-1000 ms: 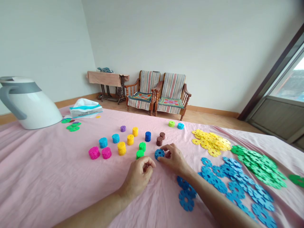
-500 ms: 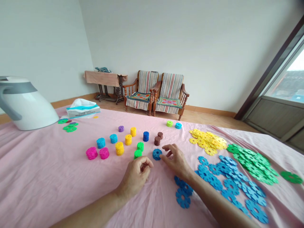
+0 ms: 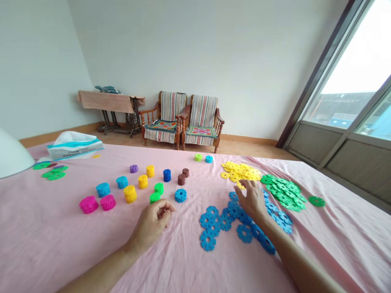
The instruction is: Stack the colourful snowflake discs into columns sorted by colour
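Note:
My left hand (image 3: 152, 223) hovers over the cloth with curled fingers, close to the front green stack (image 3: 154, 197). Whatever those fingers hold, if anything, is hidden. To its upper right stands a short stack of blue notched plastic discs (image 3: 180, 195). My right hand (image 3: 252, 198) reaches over the loose blue discs (image 3: 226, 219), thumb and fingers apart, with nothing visible between them. Its fingertips are close to the pile of yellow discs (image 3: 241, 171). Beside it on the right lies a pile of green discs (image 3: 285, 191).
Pink stacks (image 3: 88, 204), yellow stacks (image 3: 130, 194), light-blue stacks (image 3: 103, 189) and brown stacks (image 3: 181, 179) stand to the left and middle of the pink cloth (image 3: 183, 260). A tissue box (image 3: 76, 147) and part of a white kettle (image 3: 12, 156) are at far left.
My right hand has moved from beside the blue stack rightward over the loose blue discs. Some blue discs lie differently. The view has turned right; my left hand remains curled near the green stacks.

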Tool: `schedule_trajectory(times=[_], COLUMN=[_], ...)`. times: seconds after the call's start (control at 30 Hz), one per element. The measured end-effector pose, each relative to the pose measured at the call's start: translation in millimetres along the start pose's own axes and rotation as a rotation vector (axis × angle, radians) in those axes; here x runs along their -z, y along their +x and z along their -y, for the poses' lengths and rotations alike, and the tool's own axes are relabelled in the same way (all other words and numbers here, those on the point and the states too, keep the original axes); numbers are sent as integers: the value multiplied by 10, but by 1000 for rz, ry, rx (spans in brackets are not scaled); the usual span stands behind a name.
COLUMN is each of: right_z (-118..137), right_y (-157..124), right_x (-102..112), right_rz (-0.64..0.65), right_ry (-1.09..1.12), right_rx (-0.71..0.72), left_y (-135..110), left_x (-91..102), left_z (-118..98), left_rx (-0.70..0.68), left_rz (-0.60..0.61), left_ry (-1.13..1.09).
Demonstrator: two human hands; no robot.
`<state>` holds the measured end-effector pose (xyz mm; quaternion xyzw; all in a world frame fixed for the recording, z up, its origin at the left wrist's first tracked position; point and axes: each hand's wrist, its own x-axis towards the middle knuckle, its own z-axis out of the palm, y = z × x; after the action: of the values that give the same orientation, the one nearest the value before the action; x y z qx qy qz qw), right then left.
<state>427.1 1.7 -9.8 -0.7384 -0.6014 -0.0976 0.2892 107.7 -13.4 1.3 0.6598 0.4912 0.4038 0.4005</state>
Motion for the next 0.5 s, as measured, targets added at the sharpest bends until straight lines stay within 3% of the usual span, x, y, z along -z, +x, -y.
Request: schedule_trajectory(times=[0.17,0.33,0.5], right_z=[-231,-390,-450], right_y=[37,58,58], right_x=[28,48,39], right_rz=[28,126,235], right_ry=[-273,-316,-305], right_rx=[-145,-233,-232], left_y=[4,-16,-19], left_x=[-3,-4,-23], left_z=[26,34,-1], left_rx=[18,17,-2], left_rz=[-18,-10,-29], left_ry=[8,45,92])
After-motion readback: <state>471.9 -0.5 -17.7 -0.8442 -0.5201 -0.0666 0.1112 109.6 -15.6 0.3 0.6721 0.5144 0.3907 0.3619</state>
